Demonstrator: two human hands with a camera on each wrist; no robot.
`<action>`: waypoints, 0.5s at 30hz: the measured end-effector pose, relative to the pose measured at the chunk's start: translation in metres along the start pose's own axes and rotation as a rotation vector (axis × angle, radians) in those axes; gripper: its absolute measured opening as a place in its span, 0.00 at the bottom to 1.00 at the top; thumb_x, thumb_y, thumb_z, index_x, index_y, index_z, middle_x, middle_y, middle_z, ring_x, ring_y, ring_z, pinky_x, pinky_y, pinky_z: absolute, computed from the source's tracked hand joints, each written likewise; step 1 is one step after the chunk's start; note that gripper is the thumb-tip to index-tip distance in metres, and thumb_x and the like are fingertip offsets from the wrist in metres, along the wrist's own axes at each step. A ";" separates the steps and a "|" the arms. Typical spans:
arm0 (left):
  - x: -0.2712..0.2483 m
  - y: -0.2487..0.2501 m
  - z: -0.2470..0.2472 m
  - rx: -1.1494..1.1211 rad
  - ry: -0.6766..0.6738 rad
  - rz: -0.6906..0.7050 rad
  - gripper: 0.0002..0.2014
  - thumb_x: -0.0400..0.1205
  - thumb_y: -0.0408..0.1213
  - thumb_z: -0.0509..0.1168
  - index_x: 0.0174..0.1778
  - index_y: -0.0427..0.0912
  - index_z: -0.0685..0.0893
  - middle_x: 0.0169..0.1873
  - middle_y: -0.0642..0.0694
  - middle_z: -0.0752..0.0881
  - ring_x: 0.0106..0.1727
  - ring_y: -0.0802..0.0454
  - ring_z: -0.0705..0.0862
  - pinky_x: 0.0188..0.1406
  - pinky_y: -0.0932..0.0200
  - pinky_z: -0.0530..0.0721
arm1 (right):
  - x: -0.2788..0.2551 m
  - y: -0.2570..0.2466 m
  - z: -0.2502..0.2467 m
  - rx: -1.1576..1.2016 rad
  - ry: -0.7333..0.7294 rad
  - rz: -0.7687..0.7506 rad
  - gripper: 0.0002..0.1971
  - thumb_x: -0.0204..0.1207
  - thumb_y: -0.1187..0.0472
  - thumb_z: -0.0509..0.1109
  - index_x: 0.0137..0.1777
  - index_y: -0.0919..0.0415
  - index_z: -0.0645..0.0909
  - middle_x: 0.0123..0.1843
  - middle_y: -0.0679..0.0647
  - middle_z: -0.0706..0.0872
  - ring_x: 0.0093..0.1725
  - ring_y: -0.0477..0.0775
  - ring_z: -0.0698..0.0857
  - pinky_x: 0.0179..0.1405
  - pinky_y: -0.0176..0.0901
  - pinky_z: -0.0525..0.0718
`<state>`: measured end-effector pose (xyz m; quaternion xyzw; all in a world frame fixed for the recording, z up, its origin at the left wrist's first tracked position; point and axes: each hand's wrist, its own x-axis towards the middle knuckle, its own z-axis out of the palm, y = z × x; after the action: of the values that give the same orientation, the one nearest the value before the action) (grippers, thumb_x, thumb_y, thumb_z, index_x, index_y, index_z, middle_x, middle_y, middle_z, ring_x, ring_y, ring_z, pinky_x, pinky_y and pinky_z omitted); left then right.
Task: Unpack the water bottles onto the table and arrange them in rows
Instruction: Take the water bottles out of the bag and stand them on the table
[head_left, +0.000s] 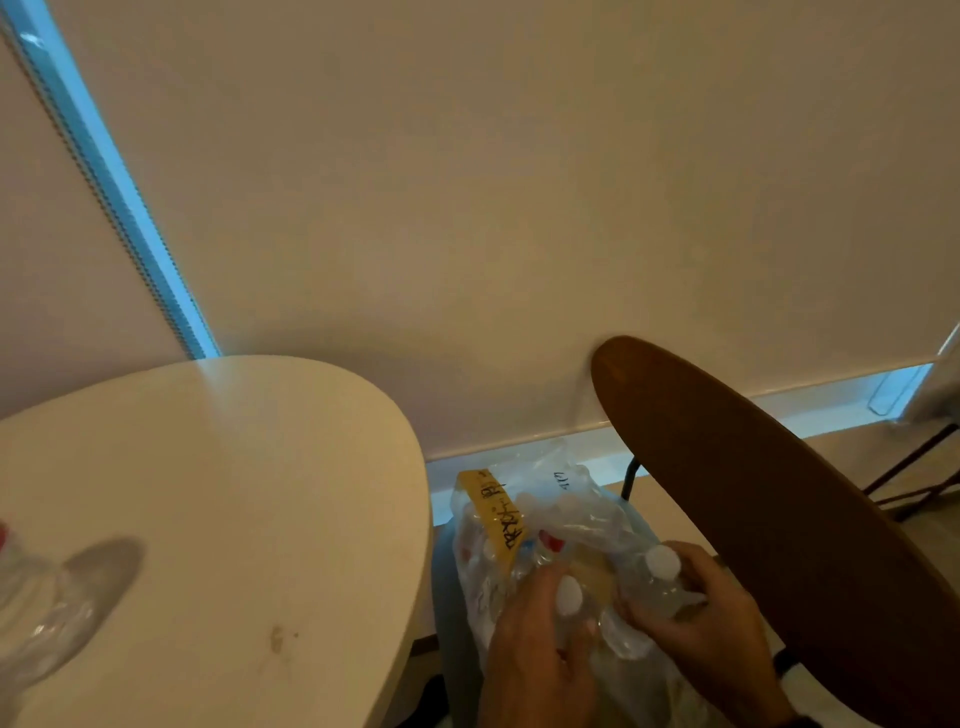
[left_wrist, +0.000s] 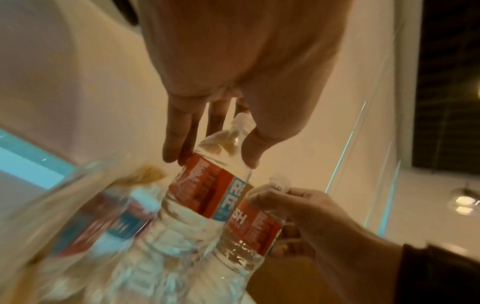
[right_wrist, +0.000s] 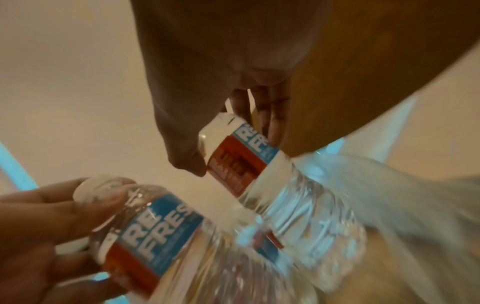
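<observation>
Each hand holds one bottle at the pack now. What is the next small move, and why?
Probably lift both bottles clear of the pack and carry them left to the table. The left hand grips one bottle, the right hand another, and both are still down in the torn wrap.

A bottle on the table (head_left: 31, 597) is blurred and cut off by the left edge
</observation>
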<state>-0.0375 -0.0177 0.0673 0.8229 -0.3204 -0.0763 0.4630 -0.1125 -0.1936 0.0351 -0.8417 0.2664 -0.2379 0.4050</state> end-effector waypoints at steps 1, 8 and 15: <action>-0.008 0.011 -0.012 -0.026 0.025 0.019 0.23 0.85 0.47 0.67 0.60 0.84 0.67 0.58 0.76 0.79 0.60 0.81 0.78 0.63 0.81 0.77 | -0.003 -0.014 -0.011 0.012 0.011 -0.044 0.28 0.53 0.47 0.86 0.53 0.38 0.78 0.48 0.41 0.89 0.48 0.46 0.89 0.42 0.47 0.93; -0.047 0.098 -0.106 -0.052 0.204 0.207 0.21 0.72 0.57 0.67 0.55 0.88 0.71 0.54 0.83 0.81 0.52 0.72 0.86 0.47 0.77 0.87 | -0.009 -0.142 -0.075 0.102 0.023 -0.372 0.32 0.57 0.36 0.79 0.63 0.42 0.80 0.60 0.30 0.86 0.57 0.30 0.86 0.46 0.19 0.83; -0.084 0.136 -0.207 0.043 0.363 0.269 0.21 0.70 0.48 0.74 0.57 0.70 0.80 0.51 0.74 0.86 0.49 0.75 0.86 0.37 0.80 0.87 | -0.001 -0.248 -0.068 0.305 -0.066 -0.616 0.24 0.64 0.51 0.81 0.61 0.44 0.84 0.54 0.45 0.92 0.52 0.50 0.92 0.47 0.53 0.92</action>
<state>-0.0784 0.1304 0.2793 0.7826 -0.3405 0.1424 0.5013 -0.0917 -0.0995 0.2739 -0.8196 -0.0521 -0.3587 0.4437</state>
